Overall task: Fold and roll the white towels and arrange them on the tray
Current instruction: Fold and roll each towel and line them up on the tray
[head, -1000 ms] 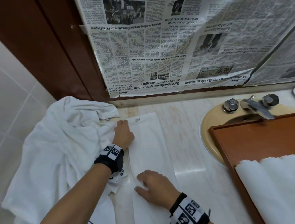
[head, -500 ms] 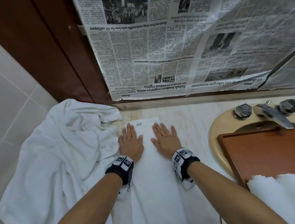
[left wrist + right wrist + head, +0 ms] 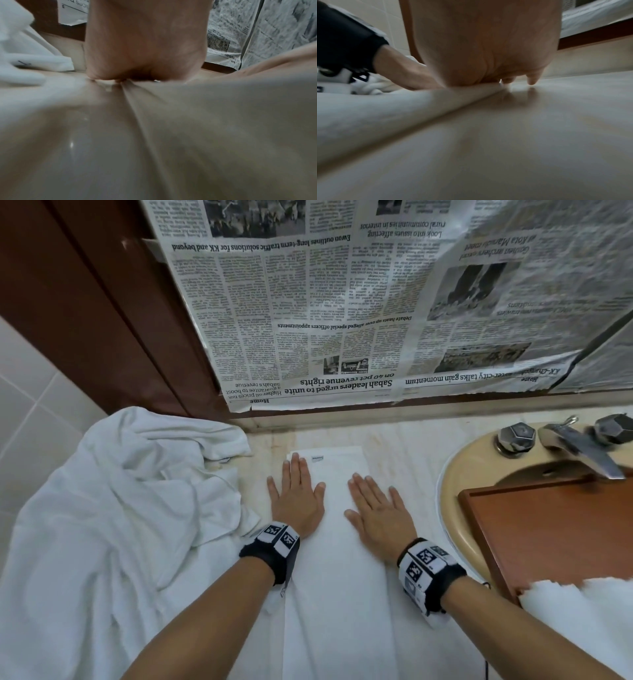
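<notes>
We find a long folded towel (image 3: 342, 594) lying flat on the tabletop (image 3: 404, 446), running from the near edge toward the back wall, with a small label at its far end. The left hand (image 3: 297, 499) lies palm down on the towel's left part, fingers straight and slightly spread, the little finger reaching over the left edge. The right hand (image 3: 378, 510) lies palm down on the towel's right part, fingers likewise straight and spread, some of them past the right edge onto the tabletop. Neither hand grips anything; both press flat. The right wrist view confirms fingertips (image 3: 531, 81) touching the bare tabletop just beside the towel's edge. The left wrist view shows the palm down on cloth with a crease running from under it; it is blurred beyond that. To the left, a heap (image 3: 113, 525) of loose white towels lies crumpled on the tabletop, touching the folded one. To the right, a wooden tray (image 3: 548, 529) sits across a basin (image 3: 452, 491), below a tap (image 3: 579, 446). At the tray's near end lie rolled towels (image 3: 582, 618), only partly in view. Newspaper (image 3: 359, 302) covers the wall behind.
</notes>
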Demonstrator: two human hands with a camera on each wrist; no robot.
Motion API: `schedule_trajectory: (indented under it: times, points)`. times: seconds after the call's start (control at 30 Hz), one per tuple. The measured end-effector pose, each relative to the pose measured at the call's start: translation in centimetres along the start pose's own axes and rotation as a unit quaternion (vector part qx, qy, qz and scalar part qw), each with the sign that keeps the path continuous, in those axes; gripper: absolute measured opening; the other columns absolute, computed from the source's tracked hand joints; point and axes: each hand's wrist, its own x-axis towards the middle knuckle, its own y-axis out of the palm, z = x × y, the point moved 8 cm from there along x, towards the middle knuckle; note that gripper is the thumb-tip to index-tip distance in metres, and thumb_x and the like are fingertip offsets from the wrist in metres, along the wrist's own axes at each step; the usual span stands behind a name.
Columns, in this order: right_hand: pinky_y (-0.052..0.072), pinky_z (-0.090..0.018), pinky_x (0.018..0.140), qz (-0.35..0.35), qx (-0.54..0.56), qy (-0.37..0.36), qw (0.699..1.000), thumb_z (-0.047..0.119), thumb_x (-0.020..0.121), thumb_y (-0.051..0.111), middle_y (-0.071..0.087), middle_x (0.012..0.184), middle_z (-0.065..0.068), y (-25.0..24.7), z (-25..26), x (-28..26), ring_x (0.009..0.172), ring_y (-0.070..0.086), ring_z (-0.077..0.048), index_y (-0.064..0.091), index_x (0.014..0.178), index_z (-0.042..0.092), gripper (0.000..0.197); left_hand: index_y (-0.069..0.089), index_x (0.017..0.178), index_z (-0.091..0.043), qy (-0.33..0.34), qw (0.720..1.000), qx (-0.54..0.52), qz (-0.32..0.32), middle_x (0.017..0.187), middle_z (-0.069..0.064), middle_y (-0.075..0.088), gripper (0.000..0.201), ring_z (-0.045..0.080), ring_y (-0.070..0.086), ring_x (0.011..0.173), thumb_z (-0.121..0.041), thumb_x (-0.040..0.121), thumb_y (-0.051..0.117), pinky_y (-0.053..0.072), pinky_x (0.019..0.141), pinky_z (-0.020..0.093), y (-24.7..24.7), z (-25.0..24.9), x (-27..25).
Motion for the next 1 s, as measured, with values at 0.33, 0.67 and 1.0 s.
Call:
schedule_trajectory:
  times: [0.33, 0.67, 1.0]
  points:
    - [-0.009, -0.041, 0.119, -0.015, 0.042, 0.008, 0.999, 0.050, 0.099, -0.001, -0.013, 0.162, 0.013, 0.0, 0.2, -5.3, 0.151, -0.013, -0.013, -0.003, 0.158, 0.025, 0.064, 0.003, 0.159, -0.022, 0.033, 0.999, -0.034, 0.026, 0.166, -0.005, -0.013, 0.061, 0.021, -0.011, 0.153, -0.041, 0.106, 0.024, -0.004, 0.121, 0.056, -0.7, -1.0, -3.8]
    - [-0.003, -0.048, 0.122, 0.034, 0.023, 0.083, 0.996, 0.044, 0.105, 0.003, -0.022, 0.159, 0.019, 0.7, -3.2, -5.0, 0.150, -0.016, -0.015, -0.015, 0.155, 0.030, 0.055, -0.002, 0.159, -0.034, 0.010, 0.999, -0.017, 0.029, 0.165, -0.019, -0.011, 0.057, 0.023, -0.010, 0.153, -0.045, 0.106, 0.016, -0.002, 0.122, 0.054, 0.6, 1.6, -6.5]
    - [0.046, -0.045, 0.099, 0.032, 0.054, 0.059, 0.996, 0.043, 0.096, 0.030, 0.047, 0.150, 0.002, 5.5, 3.3, -15.0, 0.133, 0.050, -0.020, 0.052, 0.141, 0.017, 0.057, 0.001, 0.157, -0.044, 0.055, 0.998, 0.007, 0.041, 0.164, -0.022, -0.009, 0.054, 0.024, -0.008, 0.153, -0.048, 0.105, 0.017, 0.001, 0.121, 0.057, 2.5, 1.5, -13.9]
